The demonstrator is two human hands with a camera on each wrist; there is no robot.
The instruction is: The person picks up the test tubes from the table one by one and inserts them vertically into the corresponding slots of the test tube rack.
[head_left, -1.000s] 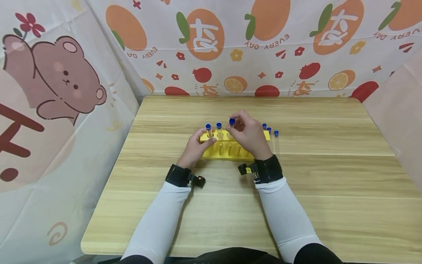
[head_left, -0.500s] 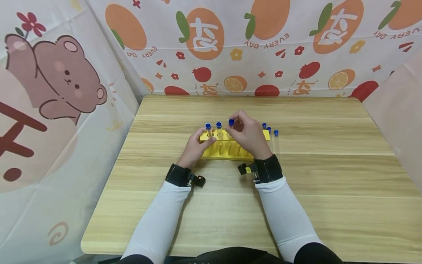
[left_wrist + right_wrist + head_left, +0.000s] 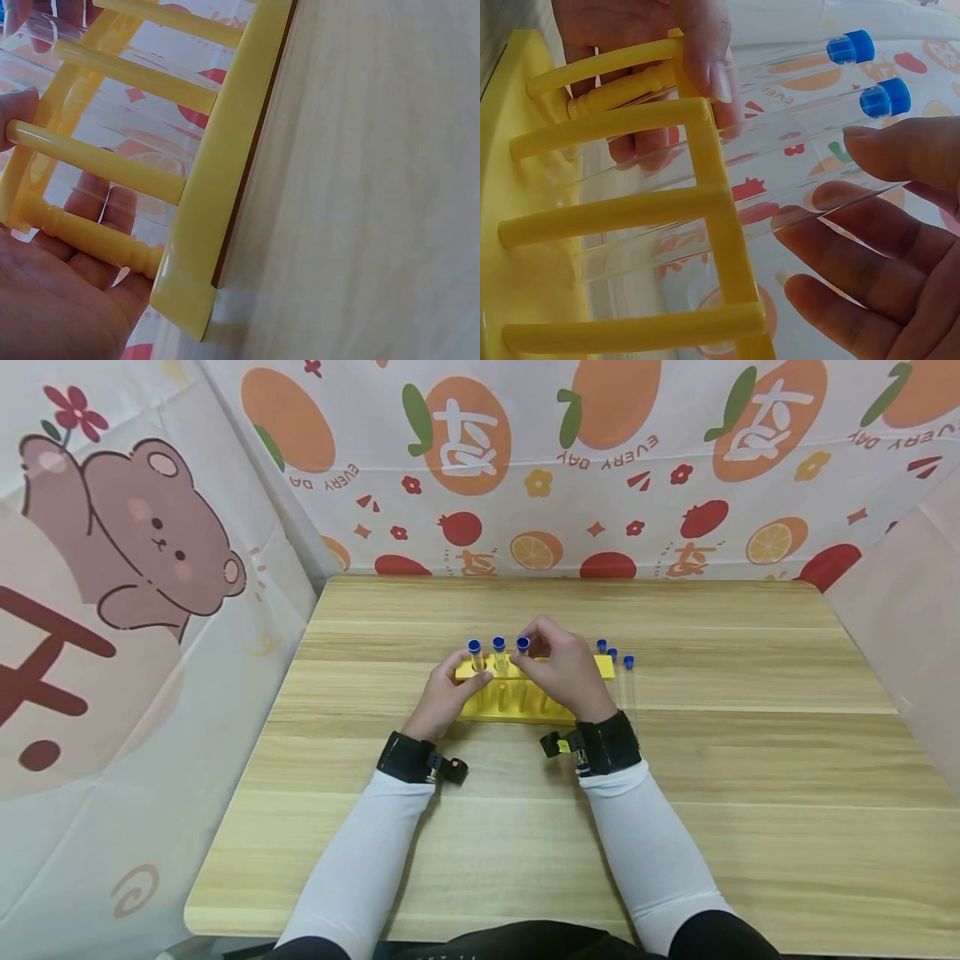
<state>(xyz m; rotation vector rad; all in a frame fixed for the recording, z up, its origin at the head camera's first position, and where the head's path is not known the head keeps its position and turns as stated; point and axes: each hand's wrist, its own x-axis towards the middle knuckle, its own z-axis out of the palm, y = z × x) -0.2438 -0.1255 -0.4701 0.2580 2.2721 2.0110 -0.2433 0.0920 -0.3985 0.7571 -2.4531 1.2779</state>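
My left hand (image 3: 438,700) grips the left end of a yellow test tube rack (image 3: 510,712). In the left wrist view its fingers (image 3: 86,195) wrap round the end post. Two clear test tubes with blue caps, a left one (image 3: 475,647) and a middle one (image 3: 499,644), stand in the rack's holes. A third blue-capped test tube (image 3: 522,645) sits in the hole to their right, pinched by my right hand (image 3: 566,670). In the right wrist view this tube (image 3: 660,255) reaches down near the base, while its cap is hidden by the hand.
Several more blue-capped test tubes (image 3: 628,663) stand just beyond the rack's right end, partly hidden by the right hand. The wooden table (image 3: 750,760) runs back to a fruit-printed cloth (image 3: 555,535). Another cloth with a bear print (image 3: 150,535) hangs at the left.
My right hand has moved slightly down and left, and the third test tube has sunk lower in the rack. The left hand keeps its hold on the rack.
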